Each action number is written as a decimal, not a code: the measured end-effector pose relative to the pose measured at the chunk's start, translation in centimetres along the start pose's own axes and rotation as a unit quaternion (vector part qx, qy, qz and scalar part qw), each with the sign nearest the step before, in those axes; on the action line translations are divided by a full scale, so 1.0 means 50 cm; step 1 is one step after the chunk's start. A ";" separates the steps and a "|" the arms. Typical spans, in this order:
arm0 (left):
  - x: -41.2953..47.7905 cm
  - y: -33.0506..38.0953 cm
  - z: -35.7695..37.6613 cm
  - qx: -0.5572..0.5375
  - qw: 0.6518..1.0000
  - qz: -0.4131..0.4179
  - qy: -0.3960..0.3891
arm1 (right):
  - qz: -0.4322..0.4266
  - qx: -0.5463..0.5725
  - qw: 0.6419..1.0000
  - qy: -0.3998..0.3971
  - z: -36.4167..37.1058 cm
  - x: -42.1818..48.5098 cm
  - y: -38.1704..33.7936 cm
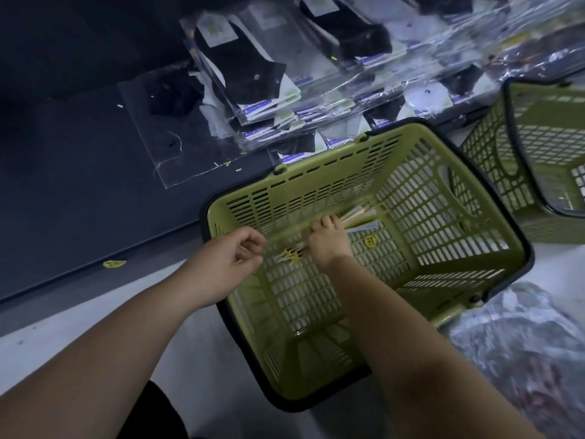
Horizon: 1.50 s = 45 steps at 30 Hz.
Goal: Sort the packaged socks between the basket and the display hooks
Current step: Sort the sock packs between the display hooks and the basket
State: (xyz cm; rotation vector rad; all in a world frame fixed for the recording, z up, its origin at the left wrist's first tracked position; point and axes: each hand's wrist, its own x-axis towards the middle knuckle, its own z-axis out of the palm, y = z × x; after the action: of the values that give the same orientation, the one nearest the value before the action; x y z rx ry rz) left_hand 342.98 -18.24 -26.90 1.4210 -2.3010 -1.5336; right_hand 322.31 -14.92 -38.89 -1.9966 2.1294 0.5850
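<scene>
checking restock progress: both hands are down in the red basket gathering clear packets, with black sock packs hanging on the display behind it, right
Not quite: the basket is olive green, not red, as the head view shows. Both the left hand and right hand are gathering clear packets, with black sock packs behind.

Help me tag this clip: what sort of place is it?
Probably a shop aisle: clear-wrapped black socks hanging in rows, a green plastic shopping basket, and a second one.
</scene>
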 end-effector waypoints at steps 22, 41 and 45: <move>-0.063 0.262 -0.167 -0.432 0.893 0.075 0.104 | 0.058 0.639 0.719 0.267 -0.618 -0.220 0.058; -0.196 0.238 -0.486 -0.369 0.863 0.132 0.319 | -0.077 0.673 0.647 0.350 -1.036 -0.176 -0.025; -0.216 0.239 -0.539 -0.321 0.875 0.146 0.332 | -0.081 0.666 0.633 0.386 -1.122 -0.135 -0.037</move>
State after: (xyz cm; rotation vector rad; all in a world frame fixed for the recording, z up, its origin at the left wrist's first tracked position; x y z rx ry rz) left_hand 354.17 -28.89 0.43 1.1002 -1.3427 -1.2574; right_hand 332.89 -30.58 14.42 -1.3761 1.5325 -1.6857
